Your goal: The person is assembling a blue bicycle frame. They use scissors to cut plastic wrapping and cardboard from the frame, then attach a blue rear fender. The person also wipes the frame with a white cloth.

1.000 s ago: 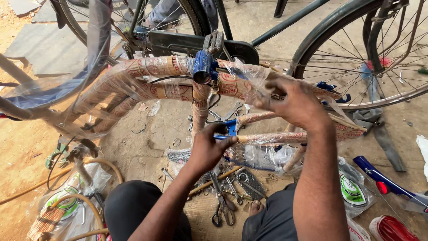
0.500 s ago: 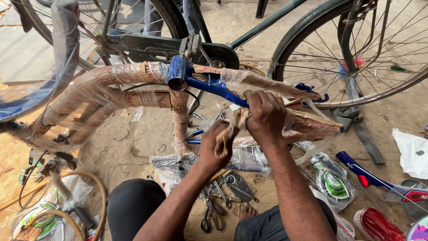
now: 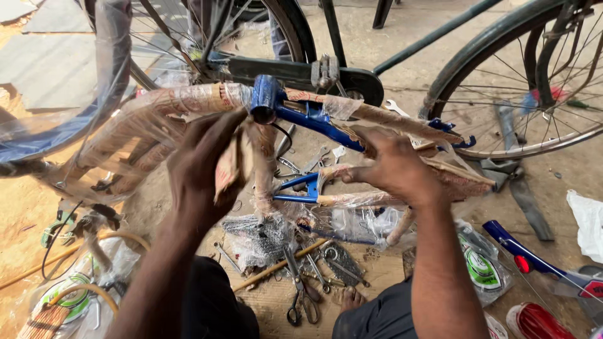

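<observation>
The left hand [image 3: 207, 166] is gripping peeled brown wrapping [image 3: 227, 168]; the right hand [image 3: 392, 164] is holding the blue frame [image 3: 314, 119], mostly wrapped beyond both hands.

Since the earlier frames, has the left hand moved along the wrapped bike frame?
Yes. The left hand has gone leftward, from beside the right hand to left of the blue bracket shell.

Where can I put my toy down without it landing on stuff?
Bare sandy ground left of the paper-wrapped blue bicycle frame, and pale floor below the dark bicycle wheel. Crowded: steel scissors and tools between the knees.
</observation>
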